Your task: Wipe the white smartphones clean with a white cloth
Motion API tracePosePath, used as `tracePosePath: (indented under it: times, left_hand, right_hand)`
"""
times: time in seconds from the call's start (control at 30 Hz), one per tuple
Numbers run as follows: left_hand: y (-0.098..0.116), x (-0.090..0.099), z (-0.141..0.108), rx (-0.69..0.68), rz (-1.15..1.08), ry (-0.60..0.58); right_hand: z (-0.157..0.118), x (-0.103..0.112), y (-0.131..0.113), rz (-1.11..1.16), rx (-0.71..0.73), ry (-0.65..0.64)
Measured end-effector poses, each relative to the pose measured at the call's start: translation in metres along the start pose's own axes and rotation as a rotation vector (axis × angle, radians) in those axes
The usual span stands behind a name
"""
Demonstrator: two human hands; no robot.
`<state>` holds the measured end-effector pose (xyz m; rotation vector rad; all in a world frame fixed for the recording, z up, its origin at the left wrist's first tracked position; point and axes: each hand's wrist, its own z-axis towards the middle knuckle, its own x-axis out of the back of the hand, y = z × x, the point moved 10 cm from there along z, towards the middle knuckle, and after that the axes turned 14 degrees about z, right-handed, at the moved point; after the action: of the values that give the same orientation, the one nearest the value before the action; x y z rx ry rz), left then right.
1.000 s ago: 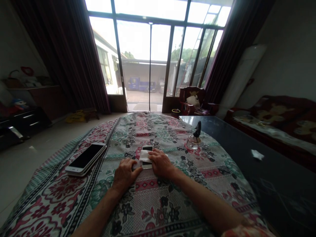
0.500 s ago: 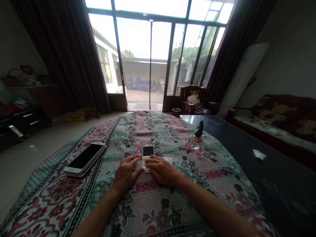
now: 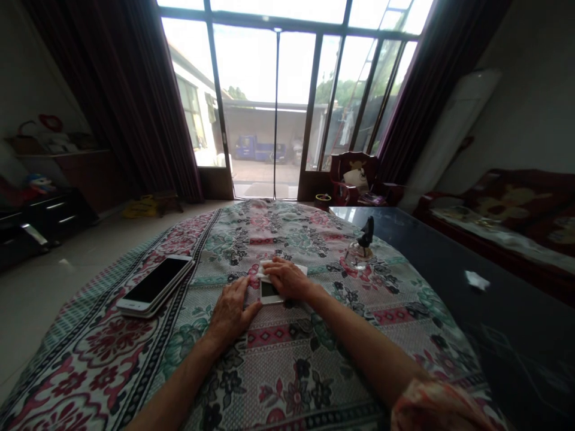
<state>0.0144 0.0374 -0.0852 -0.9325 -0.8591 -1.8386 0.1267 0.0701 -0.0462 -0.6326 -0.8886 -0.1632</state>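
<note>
A small white phone [image 3: 269,291] with a dark screen lies on the flowered tablecloth [image 3: 287,365] in front of me. My right hand [image 3: 286,278] presses a folded white tissue [image 3: 265,269] onto the far end of the phone, its fingers together over the tissue. At the phone's left edge rests my left hand [image 3: 231,308], thumb at the near corner and fingers apart from the thumb, steadying nothing else. The phone's right side is partly hidden under my right hand.
Two stacked larger phones [image 3: 157,286] lie to the left. A clear glass item with a black top [image 3: 366,233] stands at the right. Beyond it, a dark table [image 3: 431,257] bears a crumpled white tissue [image 3: 477,280].
My right hand has moved the tissue away from me, from the phone's near end to its far end. The near part of the phone now shows. My left hand stays beside it.
</note>
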Motion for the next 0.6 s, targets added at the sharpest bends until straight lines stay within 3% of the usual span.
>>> tracePosePath:
  times: [0.2,0.6]
  left_hand:
    - [0.000,0.002,-0.001,0.013,0.019,0.009]
    - [-0.006,-0.002,-0.001,0.049,-0.020,-0.014]
  right_hand:
    - [0.019,-0.001,0.031,-0.068,-0.154,0.033]
    - [-0.038,-0.002,-0.042,0.071,0.040,-0.070]
